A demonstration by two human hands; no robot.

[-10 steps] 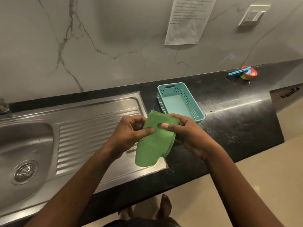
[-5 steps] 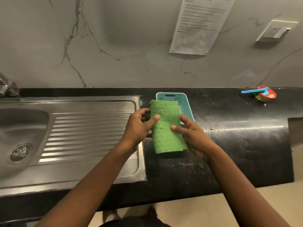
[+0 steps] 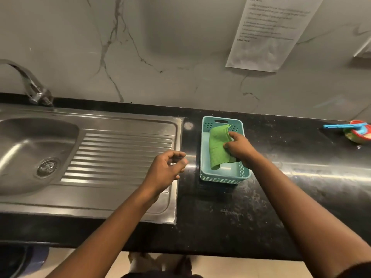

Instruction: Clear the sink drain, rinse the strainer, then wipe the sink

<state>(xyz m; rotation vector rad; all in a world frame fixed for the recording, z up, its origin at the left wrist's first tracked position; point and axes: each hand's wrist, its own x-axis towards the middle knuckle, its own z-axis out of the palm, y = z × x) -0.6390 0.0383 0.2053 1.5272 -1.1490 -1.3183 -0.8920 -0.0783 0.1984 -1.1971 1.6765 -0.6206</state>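
Observation:
My right hand (image 3: 239, 147) holds a folded green cloth (image 3: 217, 149) over the inside of a teal plastic basket (image 3: 222, 178) on the black counter; the cloth's lower end hangs into the basket. My left hand (image 3: 167, 167) hovers over the right edge of the steel draining board (image 3: 120, 153), fingers loosely curled and holding nothing. The steel sink bowl (image 3: 24, 141) is at the left, with the round metal strainer (image 3: 47, 167) sitting in its drain.
A curved tap (image 3: 30, 83) stands behind the bowl at far left. A red bowl with a blue-handled tool (image 3: 357, 131) sits at the counter's far right. A printed paper sheet (image 3: 269, 31) hangs on the marble wall. The black counter (image 3: 301, 187) stretches to the right.
Both hands held the green cloth while folding it. Now my left hand has let go and drawn back left; my right hand has carried the cloth over the basket.

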